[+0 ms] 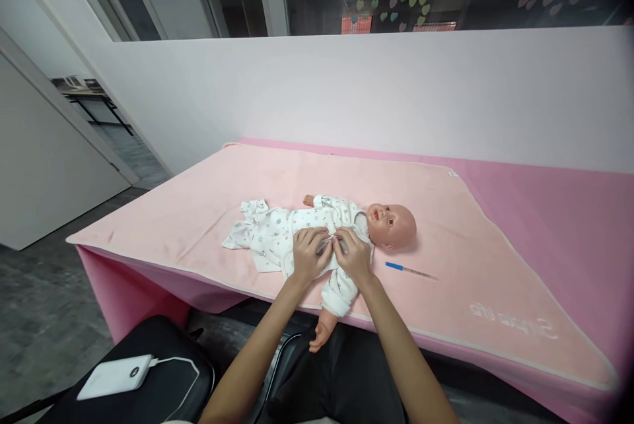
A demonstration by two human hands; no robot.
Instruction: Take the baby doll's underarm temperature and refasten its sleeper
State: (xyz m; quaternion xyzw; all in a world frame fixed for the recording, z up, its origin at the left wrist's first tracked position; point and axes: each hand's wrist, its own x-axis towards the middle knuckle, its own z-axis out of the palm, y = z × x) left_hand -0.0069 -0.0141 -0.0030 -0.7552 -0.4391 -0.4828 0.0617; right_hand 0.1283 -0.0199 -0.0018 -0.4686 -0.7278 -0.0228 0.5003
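Note:
A baby doll (393,224) lies on its back across the table, head to the right. It wears a white printed baby outfit (277,229) with long sleeves and loose legs. At the doll's chest, my left hand (310,252) and my right hand (353,253) meet with fingertips pinched. Between them shows a thin white tie (331,236) of the outfit; its ends are partly hidden by the fingers. The doll's near arm (324,328) hangs over the table edge below my right hand, its sleeve bunched at the forearm.
A pink mat (198,212) covers the table over a darker pink cloth (569,212). Right of the doll lies a thin stick with a blue end (411,271). A white power bank (116,376) with a cable rests on a black chair (163,345) at lower left. A white wall (371,94) stands behind.

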